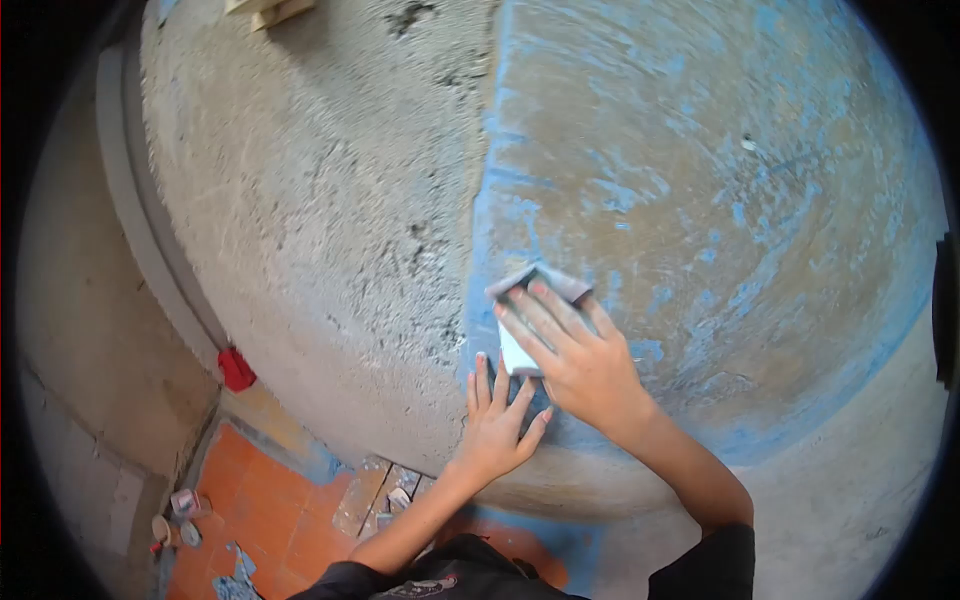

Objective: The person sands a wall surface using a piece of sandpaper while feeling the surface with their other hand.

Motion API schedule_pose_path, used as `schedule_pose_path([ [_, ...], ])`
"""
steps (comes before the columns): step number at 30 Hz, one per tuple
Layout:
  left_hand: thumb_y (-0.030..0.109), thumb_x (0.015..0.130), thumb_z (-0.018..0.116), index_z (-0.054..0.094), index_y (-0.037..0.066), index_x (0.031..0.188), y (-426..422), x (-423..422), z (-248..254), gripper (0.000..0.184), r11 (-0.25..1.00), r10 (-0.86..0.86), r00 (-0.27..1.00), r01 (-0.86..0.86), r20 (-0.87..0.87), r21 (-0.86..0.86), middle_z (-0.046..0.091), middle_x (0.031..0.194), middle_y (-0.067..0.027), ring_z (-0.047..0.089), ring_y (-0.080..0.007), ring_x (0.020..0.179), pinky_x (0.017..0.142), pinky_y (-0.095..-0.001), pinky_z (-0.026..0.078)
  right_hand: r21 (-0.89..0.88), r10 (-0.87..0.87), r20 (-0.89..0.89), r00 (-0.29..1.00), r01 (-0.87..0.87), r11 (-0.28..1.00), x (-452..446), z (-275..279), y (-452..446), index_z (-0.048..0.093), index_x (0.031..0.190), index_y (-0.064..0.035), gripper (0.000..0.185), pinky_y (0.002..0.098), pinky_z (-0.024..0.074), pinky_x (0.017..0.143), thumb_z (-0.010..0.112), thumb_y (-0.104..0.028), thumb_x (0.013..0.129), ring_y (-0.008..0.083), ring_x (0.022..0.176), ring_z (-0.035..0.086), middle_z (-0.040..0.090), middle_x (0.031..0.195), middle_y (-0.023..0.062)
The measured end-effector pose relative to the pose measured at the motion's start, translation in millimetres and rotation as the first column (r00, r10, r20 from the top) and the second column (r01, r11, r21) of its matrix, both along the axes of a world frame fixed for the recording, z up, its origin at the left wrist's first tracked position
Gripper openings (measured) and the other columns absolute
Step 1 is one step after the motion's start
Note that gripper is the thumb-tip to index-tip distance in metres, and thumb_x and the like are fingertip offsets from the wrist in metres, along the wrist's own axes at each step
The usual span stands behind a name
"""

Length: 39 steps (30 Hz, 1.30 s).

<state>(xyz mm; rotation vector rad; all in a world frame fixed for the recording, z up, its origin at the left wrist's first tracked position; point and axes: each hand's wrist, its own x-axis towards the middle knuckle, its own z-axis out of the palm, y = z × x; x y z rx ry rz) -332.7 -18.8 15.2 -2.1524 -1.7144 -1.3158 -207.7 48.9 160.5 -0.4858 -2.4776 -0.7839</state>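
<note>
My right hand presses a folded sheet of sandpaper flat against the wall, its fingers lying over the sheet. One end of the sheet is grey and bent up beyond my fingertips; the lower part looks white. Just below and to the left, my left hand rests on the wall with its fingers spread, holding nothing. Both hands are by the blue edge of a wall section with worn blue paint over grey-brown plaster. Left of that edge, the wall is bare, rough, pitted plaster.
A red item lies at the wall's lower left corner. Small containers stand on the orange tiled floor. Paint-spotted boards lie near my left forearm. A wooden piece juts in at the top. A dark object is at the right edge.
</note>
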Motion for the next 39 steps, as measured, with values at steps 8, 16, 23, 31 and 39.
schedule_pose_path([
  [8,0.026,0.094,0.06,0.033,0.008,0.153,7.2,3.7,-5.3,0.067,0.998,-0.046,0.999,0.046,-0.022,-0.034,0.0,0.159,-0.034,-0.005,-0.0613,0.142,0.111,-0.0686,0.007,-0.16,-0.354,-0.419,0.836,0.316,0.935,44.0,-61.5,-21.8,0.042,0.15,-0.015,0.07,0.0616,0.0194,0.114,0.06,-0.037,0.086,0.0422,0.141,0.034,0.043,0.149,0.019],
  [16,0.024,0.097,0.055,0.017,0.006,0.157,14.6,16.0,-11.6,0.073,0.996,-0.052,0.998,0.05,-0.035,-0.073,-0.014,0.155,-0.0391,-0.018,-0.0649,0.137,0.108,-0.0722,-0.001,-0.201,-0.374,-0.791,0.484,0.371,0.907,68.3,-35.4,-7.3,0.039,0.151,-0.0121,0.059,0.0599,0.0177,0.115,0.053,-0.032,0.097,0.0522,0.142,0.023,0.027,0.155,0.0284],
  [23,0.023,0.097,0.055,0.015,0.007,0.157,22.2,18.5,-21.6,0.074,0.996,-0.057,0.996,0.052,-0.068,-0.068,-0.018,0.154,-0.0386,-0.022,-0.0636,0.136,0.108,-0.0708,-0.005,-0.423,-0.568,-0.58,0.583,0.381,0.822,32.7,-136.0,-30.0,0.031,0.153,-0.006,0.064,0.0619,0.013,0.115,0.048,-0.033,0.099,0.0535,0.144,0.015,0.017,0.156,0.0337],
  [31,0.019,0.096,0.055,0.016,0.009,0.157,18.8,27.0,-21.1,0.073,0.994,-0.082,0.997,0.082,0.007,-0.066,-0.019,0.154,-0.0383,-0.022,-0.0638,0.136,0.106,-0.0723,-0.005,-0.413,-0.545,-0.68,0.492,0.357,0.838,41.5,-115.0,-29.9,0.032,0.153,-0.0039,0.066,0.0638,0.0158,0.113,0.048,-0.037,0.098,0.0561,0.141,0.02,0.02,0.154,0.0365],
  [39,0.018,0.095,0.054,0.015,0.011,0.158,19.3,46.5,-17.3,0.074,0.989,-0.104,0.993,0.11,0.062,-0.097,-0.025,0.15,-0.041,-0.026,-0.0662,0.132,0.099,-0.079,-0.006,-0.381,-0.489,-0.815,0.311,0.349,0.856,126.0,-94.2,-13.7,0.025,0.154,-0.0002,0.068,0.0619,0.0189,0.113,0.047,-0.035,0.1,0.0578,0.141,0.019,0.018,0.153,0.039],
])
